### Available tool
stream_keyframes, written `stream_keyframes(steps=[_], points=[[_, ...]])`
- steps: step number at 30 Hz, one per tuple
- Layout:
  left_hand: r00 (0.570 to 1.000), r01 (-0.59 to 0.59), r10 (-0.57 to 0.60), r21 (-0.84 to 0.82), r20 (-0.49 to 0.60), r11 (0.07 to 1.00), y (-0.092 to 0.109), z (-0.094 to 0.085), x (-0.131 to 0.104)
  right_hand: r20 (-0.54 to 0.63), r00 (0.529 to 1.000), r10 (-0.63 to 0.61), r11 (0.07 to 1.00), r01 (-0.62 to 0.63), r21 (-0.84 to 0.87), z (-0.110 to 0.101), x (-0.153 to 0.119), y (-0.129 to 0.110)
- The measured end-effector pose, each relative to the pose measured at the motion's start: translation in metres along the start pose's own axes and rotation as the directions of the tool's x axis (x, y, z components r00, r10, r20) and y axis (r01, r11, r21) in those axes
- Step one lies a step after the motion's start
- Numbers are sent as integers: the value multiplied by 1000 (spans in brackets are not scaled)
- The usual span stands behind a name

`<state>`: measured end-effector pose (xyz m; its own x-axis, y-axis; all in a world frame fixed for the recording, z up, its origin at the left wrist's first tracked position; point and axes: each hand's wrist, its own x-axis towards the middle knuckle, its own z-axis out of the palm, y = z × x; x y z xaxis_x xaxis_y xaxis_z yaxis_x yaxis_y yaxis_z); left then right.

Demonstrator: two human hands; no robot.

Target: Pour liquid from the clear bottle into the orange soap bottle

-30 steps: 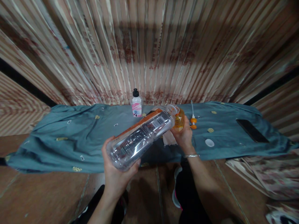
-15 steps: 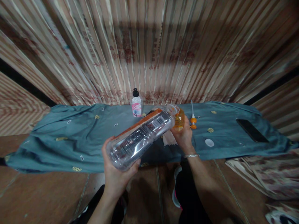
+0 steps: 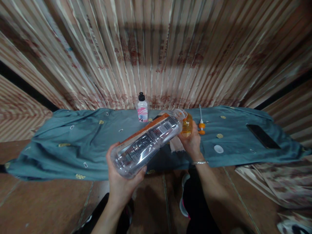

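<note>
My left hand [image 3: 124, 180] is wrapped round the base of a large clear plastic bottle [image 3: 151, 143] with an orange and dark label. The bottle is tipped, its mouth up and to the right, by the top of a smaller bottle of amber liquid [image 3: 187, 126]. My right hand [image 3: 192, 141] grips that small bottle from its right side; whether the two mouths touch I cannot tell. Just right of it lies an orange and white pump top [image 3: 201, 126] with a pale tube. A white round cap [image 3: 218, 149] lies nearer the front edge.
A clear bottle with a pink label and black cap [image 3: 142, 110] stands at the back of the teal cloth [image 3: 60, 133]. A black phone [image 3: 263, 136] lies at the right. Under the bottles is a pale rag [image 3: 176, 145]. A patterned curtain [image 3: 156, 58] hangs behind.
</note>
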<state>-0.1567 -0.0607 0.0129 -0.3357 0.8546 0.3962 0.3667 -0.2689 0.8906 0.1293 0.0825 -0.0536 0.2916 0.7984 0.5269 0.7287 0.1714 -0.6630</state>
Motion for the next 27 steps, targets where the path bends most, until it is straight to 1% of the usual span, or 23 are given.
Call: stream_keyframes(steps=[6, 11, 14, 16, 21, 27], points=[[998, -54, 54, 15, 16, 998, -1, 0, 0, -9, 1000, 5, 1000, -5, -14, -1, 1, 0], [999, -51, 51, 21, 8, 998, -3, -1, 0, 0, 1000, -7, 1000, 7, -13, -1, 1, -2], [998, -60, 60, 0, 22, 998, -3, -1, 0, -5, 1000, -9, 1000, 9, -13, -1, 1, -1], [999, -46, 46, -11, 25, 999, -2, -1, 0, -6, 1000, 4, 1000, -4, -17, -1, 2, -1], [999, 38, -38, -25, -11, 999, 2, 1, 0, -6, 1000, 2, 1000, -2, -20, -2, 2, -2], [1000, 30, -30, -48, -4, 998, 1, 2, 1, 18, 1000, 18, 1000, -18, -17, -3, 4, -2]])
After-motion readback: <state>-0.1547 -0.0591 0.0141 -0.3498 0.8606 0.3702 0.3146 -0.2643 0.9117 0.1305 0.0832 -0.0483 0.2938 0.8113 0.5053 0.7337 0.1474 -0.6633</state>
